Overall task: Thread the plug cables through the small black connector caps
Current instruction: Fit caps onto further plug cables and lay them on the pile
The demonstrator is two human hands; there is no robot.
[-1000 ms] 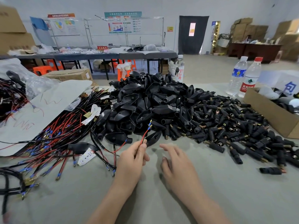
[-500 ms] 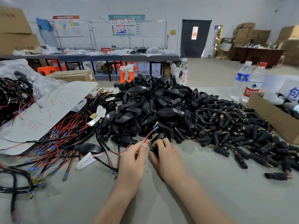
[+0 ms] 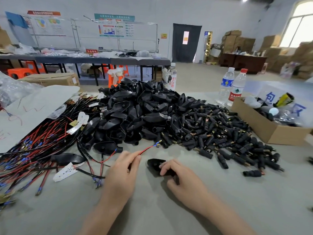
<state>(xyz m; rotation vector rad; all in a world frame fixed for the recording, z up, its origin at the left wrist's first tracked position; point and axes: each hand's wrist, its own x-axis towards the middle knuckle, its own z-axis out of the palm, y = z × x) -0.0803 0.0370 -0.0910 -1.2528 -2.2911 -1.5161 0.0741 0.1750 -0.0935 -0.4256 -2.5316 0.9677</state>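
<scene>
Head view: at frame centre, the left hand [image 3: 122, 170] pinches a red cable [image 3: 147, 148]. Beside it, the right hand [image 3: 183, 182] curls its fingers [image 3: 166, 165] round one black cap [image 3: 155, 164] on the worktop [image 3: 152, 209]. Threading looks about to begin: the cable tip must next find the cap's hole. A red sign [image 3: 91, 51], upper left, reads 不合格区.

Factory assembly workshop: table [image 3: 152, 209] heaped with black caps [image 3: 135, 112], wire bundles [image 3: 42, 150], stacked cardboard boxes [image 3: 237, 41], wall posters [image 3: 115, 26].
</scene>
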